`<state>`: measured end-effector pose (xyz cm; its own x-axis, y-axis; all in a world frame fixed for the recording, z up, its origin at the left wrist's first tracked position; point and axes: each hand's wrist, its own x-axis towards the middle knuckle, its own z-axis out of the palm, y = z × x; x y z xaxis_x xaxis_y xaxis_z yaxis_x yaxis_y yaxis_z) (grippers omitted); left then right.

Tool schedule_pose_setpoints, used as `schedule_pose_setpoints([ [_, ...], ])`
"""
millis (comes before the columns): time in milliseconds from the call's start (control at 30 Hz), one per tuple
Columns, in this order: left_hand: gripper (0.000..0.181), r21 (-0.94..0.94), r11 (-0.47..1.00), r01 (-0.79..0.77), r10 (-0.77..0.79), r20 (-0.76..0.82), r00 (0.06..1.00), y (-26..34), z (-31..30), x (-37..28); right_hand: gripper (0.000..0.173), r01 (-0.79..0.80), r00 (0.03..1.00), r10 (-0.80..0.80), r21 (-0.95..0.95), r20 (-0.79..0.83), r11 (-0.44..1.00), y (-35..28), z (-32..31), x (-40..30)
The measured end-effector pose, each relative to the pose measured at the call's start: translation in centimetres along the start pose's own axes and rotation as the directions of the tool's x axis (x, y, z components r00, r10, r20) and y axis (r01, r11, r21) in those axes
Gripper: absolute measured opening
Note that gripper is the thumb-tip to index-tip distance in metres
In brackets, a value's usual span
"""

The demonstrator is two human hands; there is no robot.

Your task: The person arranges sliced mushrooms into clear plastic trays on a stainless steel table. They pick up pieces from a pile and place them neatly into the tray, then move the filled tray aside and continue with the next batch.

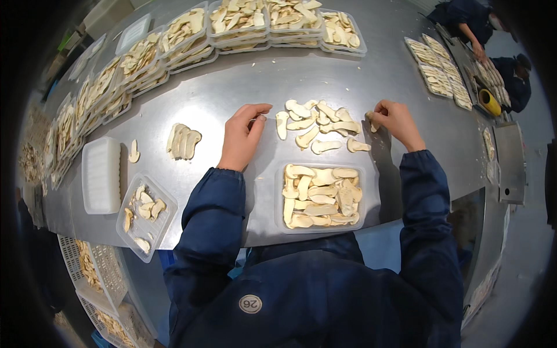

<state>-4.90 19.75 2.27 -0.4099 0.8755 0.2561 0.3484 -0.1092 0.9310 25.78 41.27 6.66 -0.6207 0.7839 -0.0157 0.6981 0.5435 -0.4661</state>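
Observation:
My right hand [396, 122] pinches a small mushroom slice [373, 122] between thumb and fingers, just right of a loose spread of pale mushroom slices [326, 147] on the metal table. On the other side of that spread, my left hand [244, 135] hovers with thumb and fingers slightly apart and nothing between them. Close to my body sits a clear plastic tray [278, 200] filled with mushroom slices laid flat. Further left, a row of overlapping slices [184, 142] and one single slice [134, 152] lie on the metal.
Stacked filled trays [239, 30] curve along the table's far and left sides. At left are upturned white trays [101, 176] and a tray with a few pieces [145, 213] overhanging the edge. Perforated crates [106, 269] stand below. Co-workers [461, 17] are at far right, near more trays [435, 80].

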Motion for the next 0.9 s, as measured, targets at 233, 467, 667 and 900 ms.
schedule_pose_setpoints([
  [233,0.024,0.005,1.000,0.014,-0.014,0.005,1.000,-0.3,0.0,-0.1,0.031,-0.205,0.967,0.202,-0.007,-0.158,0.979,1.3,-0.4,-3.1],
  [467,0.024,-0.044,0.999,0.014,-0.014,-0.001,1.000,-0.6,0.1,-0.2,0.025,-0.158,0.956,0.105,-0.177,-0.275,0.971,-0.1,3.8,-3.3],
  [667,0.022,0.015,0.997,-0.078,0.078,-0.023,0.997,-1.1,0.1,0.1,0.021,-0.126,0.971,0.082,-0.187,-0.222,0.974,-0.6,2.9,-2.7],
  [900,0.024,0.037,0.999,0.006,-0.008,0.064,0.998,-0.6,-0.1,-0.3,0.022,0.186,0.979,-0.171,0.145,-0.109,0.972,-11.3,2.8,-7.9],
])
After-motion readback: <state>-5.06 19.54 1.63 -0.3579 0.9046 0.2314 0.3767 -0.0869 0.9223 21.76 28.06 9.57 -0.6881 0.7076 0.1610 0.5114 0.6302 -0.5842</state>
